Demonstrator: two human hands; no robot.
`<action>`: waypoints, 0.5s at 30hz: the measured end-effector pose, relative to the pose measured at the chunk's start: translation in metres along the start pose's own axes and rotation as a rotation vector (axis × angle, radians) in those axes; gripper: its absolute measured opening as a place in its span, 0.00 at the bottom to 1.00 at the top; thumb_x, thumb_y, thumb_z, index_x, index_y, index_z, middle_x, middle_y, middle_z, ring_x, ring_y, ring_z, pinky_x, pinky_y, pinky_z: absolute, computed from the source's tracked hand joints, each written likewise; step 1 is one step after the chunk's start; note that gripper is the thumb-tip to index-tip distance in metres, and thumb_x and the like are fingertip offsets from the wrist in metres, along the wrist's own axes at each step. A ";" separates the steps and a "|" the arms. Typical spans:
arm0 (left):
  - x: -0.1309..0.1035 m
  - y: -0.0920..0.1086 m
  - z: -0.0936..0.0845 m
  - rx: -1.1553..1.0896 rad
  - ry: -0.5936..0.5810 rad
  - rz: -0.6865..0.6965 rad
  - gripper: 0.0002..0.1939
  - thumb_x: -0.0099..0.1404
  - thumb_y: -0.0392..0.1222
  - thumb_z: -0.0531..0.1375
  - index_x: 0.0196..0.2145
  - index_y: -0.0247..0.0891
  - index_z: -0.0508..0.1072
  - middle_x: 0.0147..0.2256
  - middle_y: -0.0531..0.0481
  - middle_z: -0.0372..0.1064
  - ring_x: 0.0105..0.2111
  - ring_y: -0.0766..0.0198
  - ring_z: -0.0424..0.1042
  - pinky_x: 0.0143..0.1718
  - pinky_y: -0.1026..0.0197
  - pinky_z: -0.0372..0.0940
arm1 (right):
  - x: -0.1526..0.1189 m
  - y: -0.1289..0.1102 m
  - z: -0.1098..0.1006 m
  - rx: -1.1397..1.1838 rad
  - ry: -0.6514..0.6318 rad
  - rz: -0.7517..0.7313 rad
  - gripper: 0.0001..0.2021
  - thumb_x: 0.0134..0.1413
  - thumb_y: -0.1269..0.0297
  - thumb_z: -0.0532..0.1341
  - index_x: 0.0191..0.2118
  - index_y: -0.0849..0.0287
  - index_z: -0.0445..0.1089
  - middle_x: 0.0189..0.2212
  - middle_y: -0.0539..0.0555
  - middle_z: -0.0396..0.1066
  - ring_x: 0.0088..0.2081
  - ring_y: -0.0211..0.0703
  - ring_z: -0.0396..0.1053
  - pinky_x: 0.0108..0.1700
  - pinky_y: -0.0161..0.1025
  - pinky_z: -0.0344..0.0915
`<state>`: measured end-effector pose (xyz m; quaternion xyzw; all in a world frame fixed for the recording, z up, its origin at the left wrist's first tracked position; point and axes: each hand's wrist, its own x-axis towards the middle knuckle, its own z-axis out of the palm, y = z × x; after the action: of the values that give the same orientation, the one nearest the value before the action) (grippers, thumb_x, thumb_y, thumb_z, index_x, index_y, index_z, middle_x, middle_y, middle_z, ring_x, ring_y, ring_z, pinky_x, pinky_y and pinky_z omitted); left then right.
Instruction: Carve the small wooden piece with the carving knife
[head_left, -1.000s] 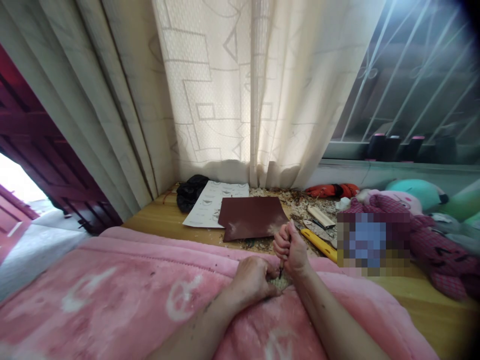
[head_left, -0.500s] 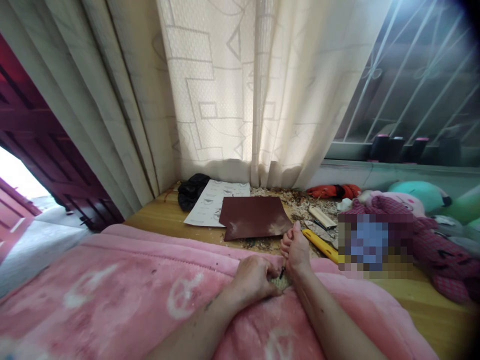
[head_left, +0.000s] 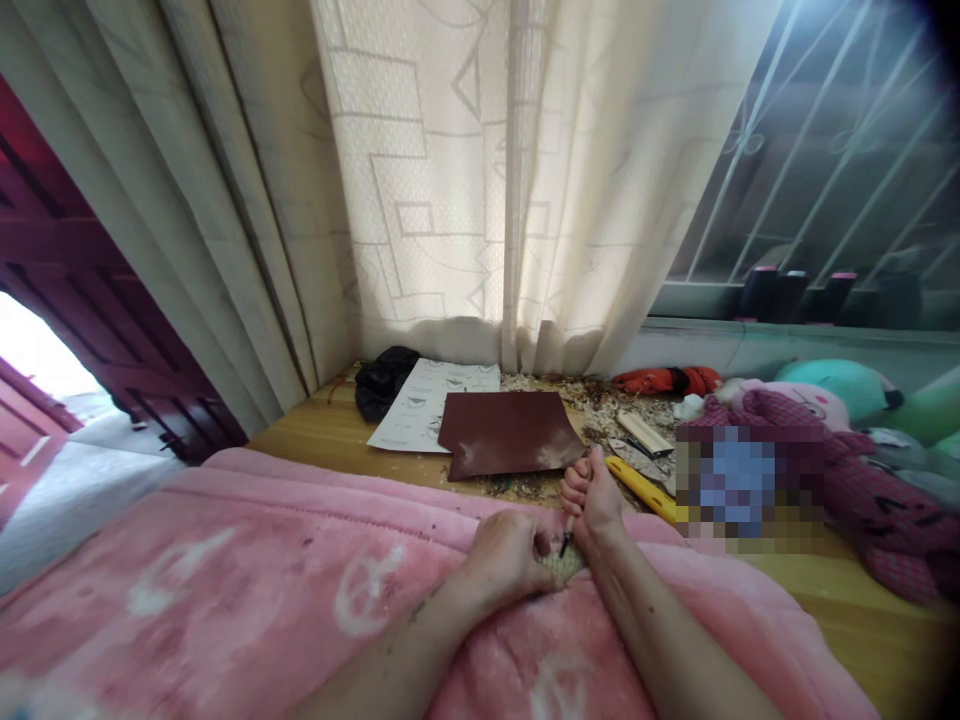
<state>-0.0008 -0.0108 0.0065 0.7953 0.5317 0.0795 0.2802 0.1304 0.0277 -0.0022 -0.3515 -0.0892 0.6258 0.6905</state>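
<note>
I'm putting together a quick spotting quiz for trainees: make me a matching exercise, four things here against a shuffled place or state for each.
1. Left hand
2. Right hand
3. Brown sheet
4. Yellow object

A. Partly covers the white printed paper
B. Closed in a fist around a slim tool, dark tip down
C. Lies to the right of the brown sheet
D. Fingers and thumb on a small pale piece

Pairs: 1-D, 2-B, 3-A, 4-C

Curtain (head_left: pixel 427 180) softly backlit — upper-right corner black
</note>
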 end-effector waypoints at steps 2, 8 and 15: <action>0.000 0.000 0.001 -0.001 0.004 0.014 0.12 0.40 0.47 0.64 0.25 0.41 0.72 0.25 0.59 0.68 0.25 0.68 0.63 0.23 0.66 0.47 | 0.001 0.000 0.000 0.020 -0.073 0.059 0.22 0.57 0.50 0.48 0.18 0.57 0.47 0.09 0.40 0.39 0.10 0.28 0.33 0.09 0.25 0.33; -0.001 0.000 0.000 0.000 0.022 0.078 0.10 0.41 0.43 0.64 0.26 0.40 0.71 0.25 0.59 0.68 0.25 0.70 0.61 0.24 0.66 0.47 | 0.007 -0.001 0.002 0.028 -0.287 0.204 0.22 0.55 0.49 0.51 0.18 0.58 0.47 0.10 0.40 0.38 0.12 0.28 0.30 0.10 0.24 0.33; -0.003 0.002 -0.002 0.018 0.027 0.111 0.09 0.43 0.42 0.63 0.24 0.39 0.69 0.24 0.60 0.65 0.24 0.71 0.60 0.23 0.66 0.46 | 0.008 -0.008 0.000 0.034 -0.522 0.378 0.23 0.52 0.48 0.54 0.18 0.58 0.46 0.11 0.40 0.37 0.13 0.27 0.29 0.09 0.23 0.34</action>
<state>-0.0009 -0.0132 0.0094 0.8250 0.4911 0.1009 0.2607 0.1382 0.0357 -0.0001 -0.1779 -0.1862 0.8135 0.5215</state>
